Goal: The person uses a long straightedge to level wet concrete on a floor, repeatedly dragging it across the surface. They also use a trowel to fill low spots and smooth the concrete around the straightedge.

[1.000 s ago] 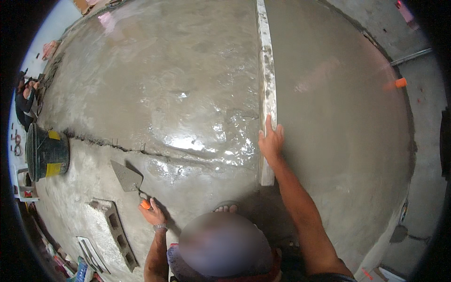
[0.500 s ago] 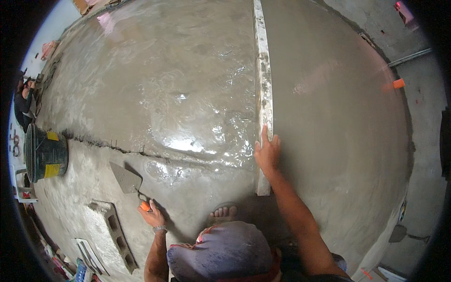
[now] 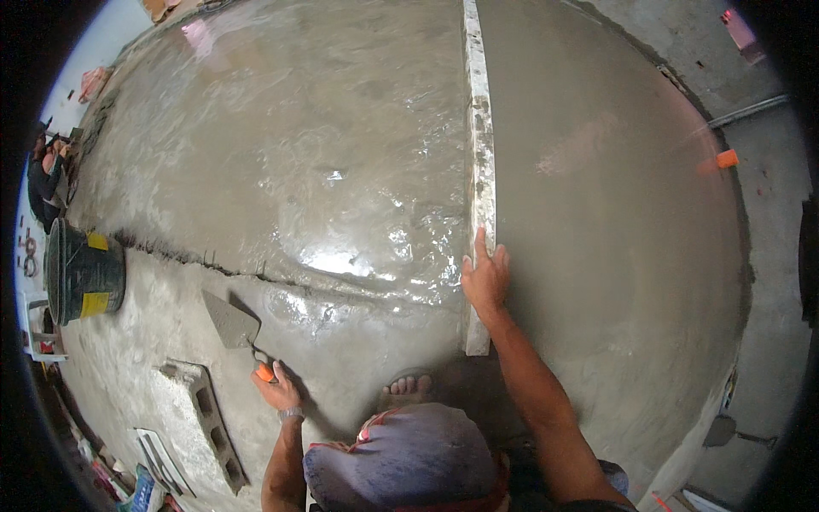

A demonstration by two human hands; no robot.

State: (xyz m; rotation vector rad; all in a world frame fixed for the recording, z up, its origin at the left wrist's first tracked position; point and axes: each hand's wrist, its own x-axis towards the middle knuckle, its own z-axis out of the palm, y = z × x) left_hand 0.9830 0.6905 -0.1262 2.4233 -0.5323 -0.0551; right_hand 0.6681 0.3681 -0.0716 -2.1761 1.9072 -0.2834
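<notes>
My left hand point(image 3: 277, 386) is closed round the orange handle of a pointed trowel point(image 3: 230, 322). Its grey blade is held over the wet cement floor, tip toward the far left. A long, pale, cement-smeared straightedge point(image 3: 482, 162) runs from near me to the far edge of the view. Across its near part lies my right hand point(image 3: 486, 277), thumb at the left side, index finger stretched along the top, the other fingers at the right side. Wet, shiny mortar point(image 3: 367, 188) spreads left of the straightedge; the surface point(image 3: 614, 230) on its right is smoother.
A dark bucket point(image 3: 85, 277) with yellow patches stands at the left. Nearer lie a hollow concrete block point(image 3: 200, 422) and a pale slatted piece point(image 3: 162, 461). A person point(image 3: 44, 175) crouches at the far left. Another trowel point(image 3: 721, 431) rests at the right, and a cap point(image 3: 401, 461) fills the lower middle.
Both hands, the trowel and the straightedge keep nearly the same places. The whole view has shifted very slightly.
</notes>
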